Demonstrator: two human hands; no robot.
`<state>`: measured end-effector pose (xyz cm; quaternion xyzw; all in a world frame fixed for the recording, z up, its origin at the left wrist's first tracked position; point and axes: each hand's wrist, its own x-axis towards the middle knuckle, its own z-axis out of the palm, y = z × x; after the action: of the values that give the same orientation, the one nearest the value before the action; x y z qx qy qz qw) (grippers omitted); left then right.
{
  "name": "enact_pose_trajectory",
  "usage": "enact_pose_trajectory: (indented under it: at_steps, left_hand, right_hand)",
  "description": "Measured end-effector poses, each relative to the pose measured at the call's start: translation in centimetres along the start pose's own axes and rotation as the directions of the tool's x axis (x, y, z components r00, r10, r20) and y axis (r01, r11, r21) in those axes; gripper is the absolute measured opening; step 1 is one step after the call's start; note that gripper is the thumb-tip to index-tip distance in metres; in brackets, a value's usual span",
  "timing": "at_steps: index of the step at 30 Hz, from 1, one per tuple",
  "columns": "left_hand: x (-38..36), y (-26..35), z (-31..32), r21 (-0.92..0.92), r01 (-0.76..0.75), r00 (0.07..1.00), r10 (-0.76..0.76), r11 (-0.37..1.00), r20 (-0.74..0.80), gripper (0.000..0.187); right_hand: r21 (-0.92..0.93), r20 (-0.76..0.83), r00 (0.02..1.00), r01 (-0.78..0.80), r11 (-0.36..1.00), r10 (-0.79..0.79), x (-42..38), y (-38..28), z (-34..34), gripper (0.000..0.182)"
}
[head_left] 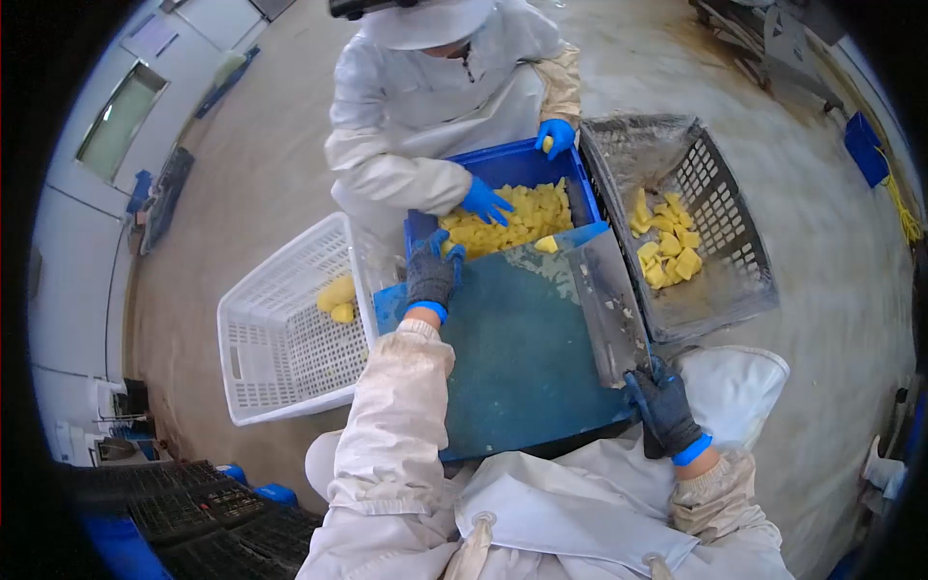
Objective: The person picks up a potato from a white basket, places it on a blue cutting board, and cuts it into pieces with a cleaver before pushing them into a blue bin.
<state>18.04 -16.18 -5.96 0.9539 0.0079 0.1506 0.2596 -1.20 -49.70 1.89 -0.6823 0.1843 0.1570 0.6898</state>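
Observation:
My left hand, in a dark grey glove, is at the near left corner of a blue bin full of yellow potato chunks. Its fingers curl around a potato chunk. My right hand, gloved alike, grips the handle of a wide-bladed cleaver. The blade lies along the right side of a blue-green cutting board. One loose potato piece rests at the board's far edge, near the blade's tip.
Opposite me a person in white has one blue-gloved hand over the chunks and another holding a piece. Left stands a white basket with peeled potatoes; right, a dark crate with cut pieces.

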Motion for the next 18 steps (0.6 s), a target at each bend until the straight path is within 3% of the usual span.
enact_pose_trajectory:
  at_steps: [2,5,7,9,11,12,14,15,16,18]
  left_hand:
    - [1.0,0.6,0.8,-0.006,-0.04,0.997,0.04,0.999,-0.07,0.038]
    - [1.5,1.4,2.3,0.106,-0.098,0.988,0.109,0.99,-0.109,0.036]
    - [0.0,3.9,3.0,-0.086,-0.115,0.993,0.114,0.99,-0.026,0.032]
    - [-0.4,6.5,4.0,-0.264,-0.118,0.943,0.192,0.957,0.272,0.027]
    - [-0.2,9.4,4.3,-0.311,-0.048,0.783,0.229,0.949,0.578,0.024]
    - [0.0,9.7,5.5,-0.314,-0.046,0.785,0.229,0.948,0.575,0.024]
    - [0.8,9.4,8.1,-0.263,-0.209,0.881,0.298,0.942,0.368,0.026]
    - [1.0,9.4,8.4,-0.354,-0.101,0.939,0.207,0.93,0.273,0.027]
    - [1.4,9.1,8.4,-0.353,-0.1,0.94,0.205,0.93,0.272,0.027]
    - [2.2,8.1,7.9,-0.331,-0.166,0.969,0.217,0.929,0.121,0.027]
  right_hand:
    - [-0.121,0.006,1.0,0.021,0.992,-0.021,0.0,-0.6,-0.2,0.011]
    - [-0.104,0.014,0.999,0.039,0.994,-0.037,0.1,0.1,-0.5,0.01]
    - [-0.063,-0.003,1.0,-0.017,0.998,0.017,0.2,-0.2,-0.4,0.009]
    - [-0.024,-0.015,0.997,-0.074,0.997,0.073,0.4,-0.1,-0.3,0.009]
    - [-0.03,-0.027,0.998,0.051,0.998,-0.051,0.6,0.2,-0.3,0.009]
    - [-0.034,-0.026,0.998,0.052,0.998,-0.053,0.6,0.0,-0.4,0.009]
    - [-0.114,-0.003,0.999,0.033,0.993,-0.034,0.6,-0.4,-0.6,0.008]
    - [-0.116,0.0,0.999,0.033,0.993,-0.033,0.7,0.0,-0.6,0.008]
    - [-0.034,-0.006,1.0,0.004,0.999,-0.004,0.8,0.5,-0.6,0.008]
    - [0.047,-0.014,1.0,-0.02,0.999,0.021,0.9,0.7,-0.8,0.011]
